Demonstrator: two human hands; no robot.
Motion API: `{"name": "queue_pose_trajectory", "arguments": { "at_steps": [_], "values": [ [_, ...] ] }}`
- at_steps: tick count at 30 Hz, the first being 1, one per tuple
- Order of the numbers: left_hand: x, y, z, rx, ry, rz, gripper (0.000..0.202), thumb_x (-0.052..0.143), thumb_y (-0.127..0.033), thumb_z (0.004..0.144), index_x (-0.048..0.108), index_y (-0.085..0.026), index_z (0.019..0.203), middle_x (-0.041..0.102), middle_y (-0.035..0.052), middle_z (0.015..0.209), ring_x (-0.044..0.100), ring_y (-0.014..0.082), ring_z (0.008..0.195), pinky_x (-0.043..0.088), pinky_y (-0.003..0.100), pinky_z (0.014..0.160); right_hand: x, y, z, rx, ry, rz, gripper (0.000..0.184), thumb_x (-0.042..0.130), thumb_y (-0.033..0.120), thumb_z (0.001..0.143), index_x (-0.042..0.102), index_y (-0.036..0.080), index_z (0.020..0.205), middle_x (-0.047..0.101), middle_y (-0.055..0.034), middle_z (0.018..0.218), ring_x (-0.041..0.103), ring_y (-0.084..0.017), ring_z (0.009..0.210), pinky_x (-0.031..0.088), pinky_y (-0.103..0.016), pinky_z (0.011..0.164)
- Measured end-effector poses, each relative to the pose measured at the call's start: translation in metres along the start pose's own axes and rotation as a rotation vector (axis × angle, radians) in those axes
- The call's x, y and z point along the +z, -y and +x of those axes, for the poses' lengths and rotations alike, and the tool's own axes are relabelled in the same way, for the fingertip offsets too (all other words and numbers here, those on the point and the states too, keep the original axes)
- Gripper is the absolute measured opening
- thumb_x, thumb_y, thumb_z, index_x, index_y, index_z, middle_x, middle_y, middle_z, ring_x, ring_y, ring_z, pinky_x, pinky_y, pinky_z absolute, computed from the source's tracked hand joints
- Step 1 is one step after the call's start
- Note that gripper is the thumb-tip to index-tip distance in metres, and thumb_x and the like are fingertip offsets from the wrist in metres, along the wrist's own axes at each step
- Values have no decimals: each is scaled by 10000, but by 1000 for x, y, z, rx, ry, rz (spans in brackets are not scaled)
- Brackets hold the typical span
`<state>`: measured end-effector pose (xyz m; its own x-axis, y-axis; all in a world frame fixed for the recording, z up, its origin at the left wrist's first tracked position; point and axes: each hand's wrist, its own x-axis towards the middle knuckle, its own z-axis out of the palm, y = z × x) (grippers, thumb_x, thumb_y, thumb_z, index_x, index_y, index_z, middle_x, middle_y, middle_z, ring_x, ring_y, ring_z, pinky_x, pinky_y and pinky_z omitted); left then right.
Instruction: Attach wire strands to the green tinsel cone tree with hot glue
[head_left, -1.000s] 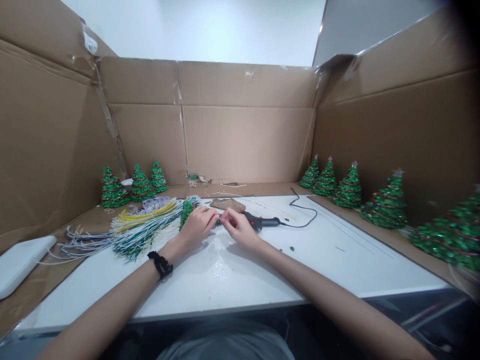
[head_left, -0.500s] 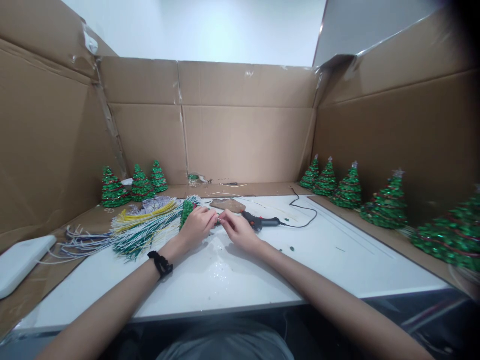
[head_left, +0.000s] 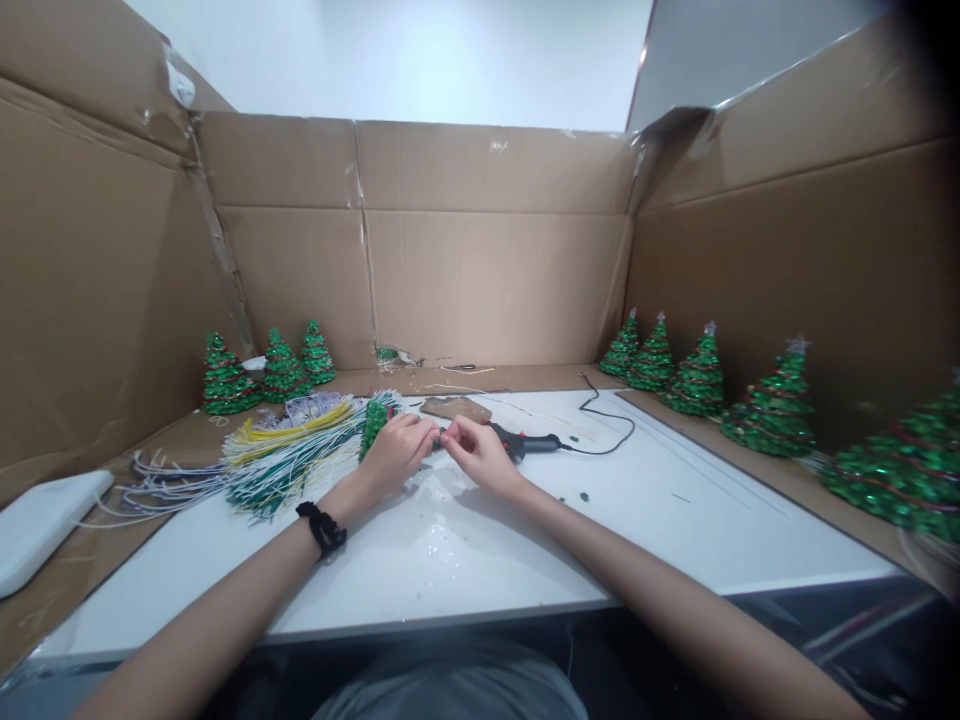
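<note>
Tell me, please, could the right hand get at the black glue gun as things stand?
Probably yes: the glue gun lies on the table just behind the right hand, nothing between them, though it is pinching at the green tree in the left hand.

Green sequinned tree (head_left: 373, 424), tipped sideways, seemingly unfinished; mostly hidden behind left-hand fingers (head_left: 411, 438)

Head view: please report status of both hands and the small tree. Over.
Status: left hand shut on tree. Then right hand pinching beside left fingertips, item too small to tell. Nearby: glue gun behind right hand, wires at left.
</note>
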<state>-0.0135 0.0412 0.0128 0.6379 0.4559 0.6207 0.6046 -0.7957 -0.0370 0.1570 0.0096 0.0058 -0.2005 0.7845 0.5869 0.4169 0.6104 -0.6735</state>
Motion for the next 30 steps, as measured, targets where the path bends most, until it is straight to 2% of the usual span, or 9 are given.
{"name": "queue_pose_trajectory", "arguments": {
  "at_steps": [11, 18, 30],
  "values": [
    [-1, 0, 0, -19, -14, -57, 257, 312, -232, 961, 510, -180, 805, 595, 38, 788, 517, 194, 767, 372, 311, 699, 0, 0, 0, -7, 65, 133, 225, 461, 361, 849, 438, 184, 711, 437, 31, 638, 399, -109, 584, 316, -220, 557],
    [-1, -1, 0, -8, -30, -74, 237, 325, -242, 958, 511, -181, 824, 597, 36, 795, 521, 192, 767, 376, 306, 707, 0, -2, 1, 4, 27, 72, 230, 494, 344, 822, 430, 189, 665, 411, 45, 579, 368, -104, 545, 274, -219, 519],
    [-1, -2, -1, -12, -35, -124, 320, 246, -237, 961, 507, -180, 784, 575, 42, 744, 510, 188, 730, 376, 310, 693, -2, -1, 1, 1, 4, -15, 223, 499, 296, 804, 413, 187, 630, 419, 48, 560, 372, -96, 526, 258, -219, 508]
  ]
}}
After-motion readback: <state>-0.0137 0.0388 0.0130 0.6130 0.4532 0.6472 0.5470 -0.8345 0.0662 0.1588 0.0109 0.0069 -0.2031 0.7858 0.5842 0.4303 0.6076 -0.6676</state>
